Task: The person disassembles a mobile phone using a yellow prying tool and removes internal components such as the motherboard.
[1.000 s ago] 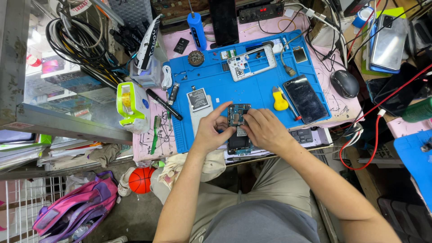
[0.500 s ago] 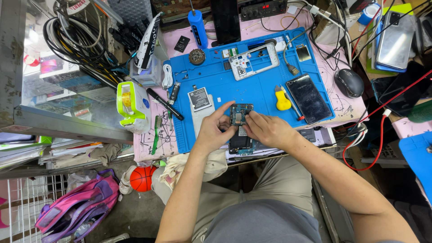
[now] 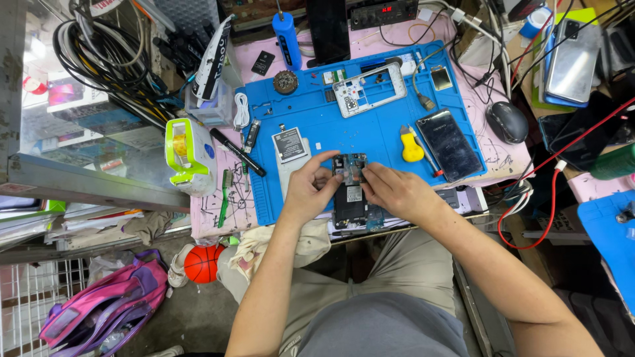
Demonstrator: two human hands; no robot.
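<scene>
An opened phone body (image 3: pixel 350 192) with its circuit board exposed lies at the near edge of a blue work mat (image 3: pixel 317 125). My left hand (image 3: pixel 307 190) grips its left side, thumb and fingers curled around the top corner. My right hand (image 3: pixel 395 193) holds the right side, fingertips pressing on the board near the top. A white battery (image 3: pixel 289 147) lies just left of my left hand. A yellow pry tool (image 3: pixel 411 147) and a dark phone screen (image 3: pixel 452 144) lie to the right of my right hand.
A white phone frame (image 3: pixel 369 90), a blue bottle (image 3: pixel 286 41) and a round brass wool holder (image 3: pixel 286 82) sit at the mat's far side. A black pen (image 3: pixel 237 151) and a green-white tape dispenser (image 3: pixel 188 153) lie left. A mouse (image 3: pixel 508 121) and red cable (image 3: pixel 549 198) are on the right.
Both hands stay on the phone body with only small finger shifts. The view has moved slightly.
</scene>
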